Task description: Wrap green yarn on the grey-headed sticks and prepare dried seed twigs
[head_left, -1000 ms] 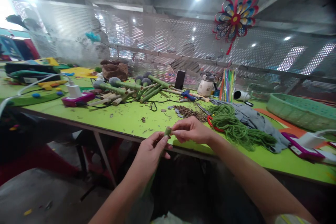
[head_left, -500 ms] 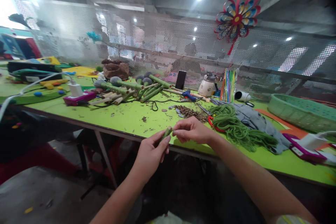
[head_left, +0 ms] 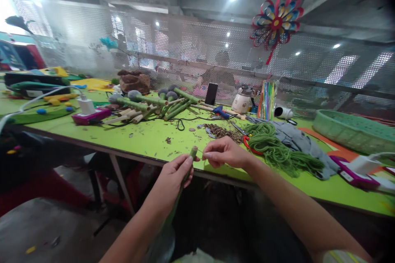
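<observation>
Stick [head_left: 193, 152], green with tan end, clasped in our left grip [head_left: 175, 176], thin strand [head_left: 199, 151] pinched in our right grip [head_left: 225, 153], green yarn [head_left: 271, 144] on our bench [head_left: 148, 139].

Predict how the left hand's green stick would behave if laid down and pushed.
The green stick would probably roll, since its tip looks round. It is likely stiff, jutting straight past the left hand. The thin strand at the right hand could hinder rolling.

Green stick [head_left: 194, 152] — in the left grip [head_left: 176, 173]
</observation>
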A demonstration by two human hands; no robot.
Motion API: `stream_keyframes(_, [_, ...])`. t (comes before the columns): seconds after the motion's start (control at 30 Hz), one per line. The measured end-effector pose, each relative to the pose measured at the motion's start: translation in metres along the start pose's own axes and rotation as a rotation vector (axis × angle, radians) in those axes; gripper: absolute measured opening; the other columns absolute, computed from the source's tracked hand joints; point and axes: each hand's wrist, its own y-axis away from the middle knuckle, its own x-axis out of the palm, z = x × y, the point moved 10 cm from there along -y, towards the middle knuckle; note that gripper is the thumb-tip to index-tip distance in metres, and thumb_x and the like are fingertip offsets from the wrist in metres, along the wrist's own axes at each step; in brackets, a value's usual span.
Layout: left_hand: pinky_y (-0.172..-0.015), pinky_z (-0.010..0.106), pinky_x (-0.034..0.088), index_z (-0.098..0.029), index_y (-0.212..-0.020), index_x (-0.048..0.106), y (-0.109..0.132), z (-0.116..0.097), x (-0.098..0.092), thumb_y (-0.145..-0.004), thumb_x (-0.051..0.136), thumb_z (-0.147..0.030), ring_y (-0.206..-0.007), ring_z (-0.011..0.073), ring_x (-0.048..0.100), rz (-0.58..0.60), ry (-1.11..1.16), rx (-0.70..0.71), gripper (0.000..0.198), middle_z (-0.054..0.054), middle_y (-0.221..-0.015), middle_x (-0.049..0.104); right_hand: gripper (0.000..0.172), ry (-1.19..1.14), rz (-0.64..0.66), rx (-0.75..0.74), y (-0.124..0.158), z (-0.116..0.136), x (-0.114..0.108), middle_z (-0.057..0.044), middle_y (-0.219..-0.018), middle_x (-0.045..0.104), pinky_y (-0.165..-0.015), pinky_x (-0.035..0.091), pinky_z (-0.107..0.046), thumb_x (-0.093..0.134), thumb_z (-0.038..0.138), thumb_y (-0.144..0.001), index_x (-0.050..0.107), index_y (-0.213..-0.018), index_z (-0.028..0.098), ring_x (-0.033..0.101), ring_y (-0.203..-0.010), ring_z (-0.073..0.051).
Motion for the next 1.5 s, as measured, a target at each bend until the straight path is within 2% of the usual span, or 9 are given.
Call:
stream_keyframes(0.17, [-0.046, 0.019, 0.037, -0.015, -0.085, 0.055, 0.002, -0.002, 0.007, -0.084, 0.053, -0.042, -0.051, 0.0082, 0.050, 0.053, -0.048, 0.017, 0.027, 0.000, -0.068, 0.057, 0.031, -0.052, -0.003, -0.036, 0.002, 0.000, -0.002, 0.001, -0.051, 0.056, -0.046, 0.037, -0.021, 0.064, 0.038, -0.079, 0.067, -0.084, 0.007, 0.046, -0.044, -0.007])
stream_keyframes(0.3, [-0.041, 0.019, 0.037, -0.016, -0.089, 0.051, 0.004, 0.000, 0.012, -0.084, 0.053, -0.042, -0.054, 0.0135, 0.061, 0.084, 0.002, -0.023, 0.027, 0.004, -0.075, 0.063, 0.032, -0.046, -0.005, -0.042, 0.002, -0.001, -0.003, 0.001, -0.049, 0.055, -0.045, 0.037, -0.020, 0.064, 0.040, -0.078, 0.067, -0.084, 0.008, 0.046, -0.044, -0.007])
stream_keyframes(0.47, [-0.038, 0.018, 0.034, -0.014, -0.094, 0.051, 0.002, -0.001, 0.004, -0.081, 0.058, -0.040, -0.044, 0.0121, 0.057, -0.027, -0.010, 0.004, 0.030, 0.000, -0.058, 0.060, 0.031, 0.023, 0.038, -0.022, 0.002, 0.000, 0.003, 0.001, -0.052, 0.057, -0.045, 0.037, -0.018, 0.062, 0.037, -0.081, 0.068, -0.086, 0.008, 0.046, -0.045, -0.006])
stream_keyframes(0.73, [-0.043, 0.021, 0.039, -0.010, -0.117, 0.058, 0.002, 0.005, -0.002, -0.074, 0.064, -0.040, -0.046, 0.0118, 0.055, -0.114, -0.032, -0.026, 0.053, -0.002, -0.054, 0.056, 0.033, 0.056, 0.040, -0.018, 0.002, 0.005, 0.005, 0.001, -0.053, 0.058, -0.044, 0.037, -0.017, 0.060, 0.040, -0.082, 0.067, -0.086, 0.008, 0.045, -0.044, -0.005])
stream_keyframes(0.83, [-0.042, 0.021, 0.036, -0.012, -0.114, 0.062, 0.002, 0.003, -0.007, -0.073, 0.064, -0.042, -0.043, 0.0103, 0.049, -0.154, -0.087, 0.005, 0.050, -0.004, -0.050, 0.050, 0.032, 0.041, 0.045, -0.008, 0.002, 0.004, 0.006, 0.001, -0.053, 0.059, -0.043, 0.036, -0.017, 0.060, 0.040, -0.081, 0.066, -0.085, 0.009, 0.044, -0.043, -0.005])
stream_keyframes(1.03, [-0.044, 0.021, 0.028, -0.016, -0.087, 0.070, 0.006, -0.017, -0.010, -0.077, 0.060, -0.042, -0.046, 0.0099, 0.036, -0.201, -0.254, 0.150, 0.030, -0.004, -0.049, 0.042, 0.032, -0.028, 0.049, 0.001, 0.001, 0.002, 0.008, 0.000, -0.054, 0.059, -0.044, 0.036, -0.017, 0.063, 0.039, -0.079, 0.066, -0.087, 0.008, 0.045, -0.044, -0.005])
stream_keyframes(1.2, [-0.049, 0.021, 0.031, -0.015, -0.090, 0.065, 0.006, -0.018, 0.000, -0.087, 0.046, -0.041, -0.053, 0.0102, 0.039, -0.090, -0.277, 0.127, 0.032, -0.003, -0.057, 0.044, 0.030, -0.041, 0.045, -0.011, 0.001, 0.002, 0.008, 0.001, -0.054, 0.059, -0.044, 0.036, -0.017, 0.064, 0.036, -0.079, 0.067, -0.088, 0.007, 0.045, -0.044, -0.005])
stream_keyframes(1.33, [-0.046, 0.021, 0.032, -0.014, -0.090, 0.061, 0.005, -0.013, -0.001, -0.086, 0.048, -0.042, -0.046, 0.0090, 0.041, -0.091, -0.288, 0.085, 0.031, -0.003, -0.056, 0.047, 0.030, -0.014, 0.049, -0.010, 0.002, 0.001, 0.007, 0.000, -0.055, 0.059, -0.045, 0.036, -0.017, 0.063, 0.036, -0.081, 0.067, -0.091, 0.008, 0.046, -0.045, -0.005])
stream_keyframes(1.5, [-0.046, 0.022, 0.041, -0.014, -0.091, 0.057, 0.004, -0.009, 0.000, -0.080, 0.056, -0.042, -0.053, 0.0135, 0.057, -0.084, -0.187, 0.051, 0.030, 0.003, -0.070, 0.059, 0.031, -0.017, 0.057, -0.005, 0.001, -0.001, 0.007, 0.001, -0.056, 0.058, -0.045, 0.037, -0.017, 0.062, 0.036, -0.081, 0.067, -0.091, 0.008, 0.047, -0.046, -0.005])
